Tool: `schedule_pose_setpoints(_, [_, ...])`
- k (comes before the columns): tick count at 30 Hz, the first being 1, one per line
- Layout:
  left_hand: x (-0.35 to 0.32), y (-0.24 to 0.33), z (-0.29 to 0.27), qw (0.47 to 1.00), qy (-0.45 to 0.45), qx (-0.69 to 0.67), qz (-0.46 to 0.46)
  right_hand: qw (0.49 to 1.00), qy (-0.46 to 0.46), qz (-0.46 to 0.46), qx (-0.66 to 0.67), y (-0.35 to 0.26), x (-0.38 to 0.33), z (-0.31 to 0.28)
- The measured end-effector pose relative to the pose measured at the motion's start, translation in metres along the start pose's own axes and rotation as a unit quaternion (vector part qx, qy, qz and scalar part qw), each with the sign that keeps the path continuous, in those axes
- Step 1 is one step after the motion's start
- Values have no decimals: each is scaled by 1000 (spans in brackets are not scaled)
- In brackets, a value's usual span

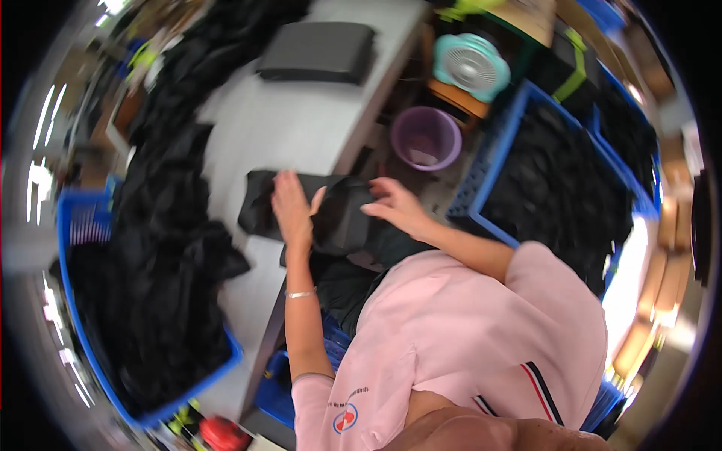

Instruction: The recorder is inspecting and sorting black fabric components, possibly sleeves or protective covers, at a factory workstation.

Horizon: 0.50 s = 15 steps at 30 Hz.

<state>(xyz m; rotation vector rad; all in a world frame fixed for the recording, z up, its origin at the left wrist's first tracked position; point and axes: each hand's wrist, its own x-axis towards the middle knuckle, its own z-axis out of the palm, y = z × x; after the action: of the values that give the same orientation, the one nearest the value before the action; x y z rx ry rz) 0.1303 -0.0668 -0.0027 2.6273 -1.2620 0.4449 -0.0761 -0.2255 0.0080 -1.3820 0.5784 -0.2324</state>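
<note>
A folded black fabric piece (342, 218) lies across the near edge of the grey table (252, 139), partly over my lap. My left hand (292, 207) rests flat on its left part, fingers stretched out and thumb apart. At its right end is my right hand (400, 210), fingers loosely bent with a gap between thumb and forefinger. Whether those fingertips touch the cloth is blurred. Farther up the table sits a dark grey, flat rectangular block (317, 51).
Heaped black cloth (165, 248) runs along the table's left side into a blue crate (71, 282). On the right, another blue crate (492, 177) holds more black cloth. A purple bucket (406, 134) and a turquoise fan (472, 66) stand beyond my right hand.
</note>
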Motion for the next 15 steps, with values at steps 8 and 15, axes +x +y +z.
schedule_pose_setpoints(8, [-7,47,-50,833,-26,-546,-83,958,40,126,253,43,3,-18])
schedule_pose_setpoints(15, [-18,-11,-43,837,74,-448,-306,853,330,93,395,151,-114,-219])
